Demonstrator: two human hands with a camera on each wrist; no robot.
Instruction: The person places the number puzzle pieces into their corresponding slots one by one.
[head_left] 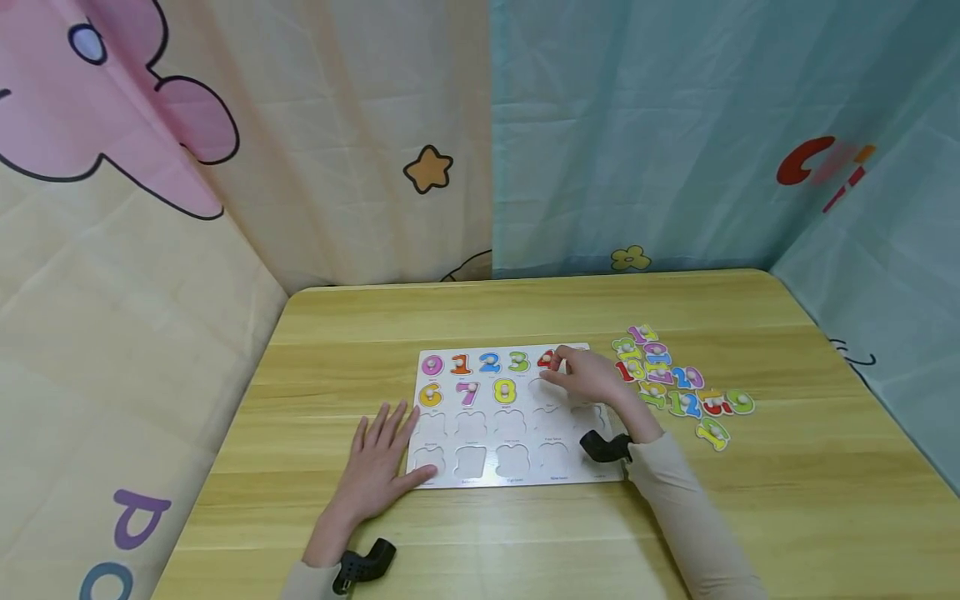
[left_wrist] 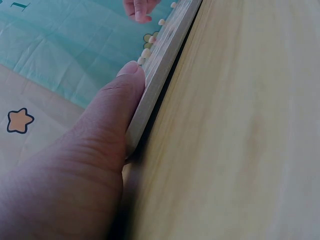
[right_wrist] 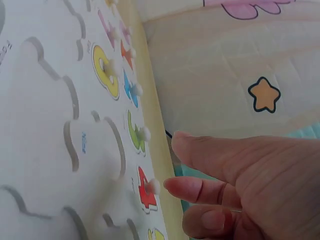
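Note:
A white number puzzle board [head_left: 491,481] lies in the middle of the wooden table [head_left: 525,542]. Its top row holds 0 to 4, and 6, 7 and 8 [head_left: 505,390] sit below; the lower cut-outs are bare. My left hand [head_left: 390,442] lies flat with straight fingers at the board's near left corner, thumb [left_wrist: 100,130] against the board's edge [left_wrist: 160,65]. My right hand [head_left: 558,371] is over the top right of the board. One fingertip touches the white peg [right_wrist: 154,186] of the red 4 [right_wrist: 145,192], which lies in its cut-out, while the thumb is held apart above it.
Several loose coloured number pieces [head_left: 678,383] lie in a heap on the table right of the board. Cartoon-printed cloth walls [head_left: 375,150] close in the table at the back and both sides. The table's near edge runs under my forearms.

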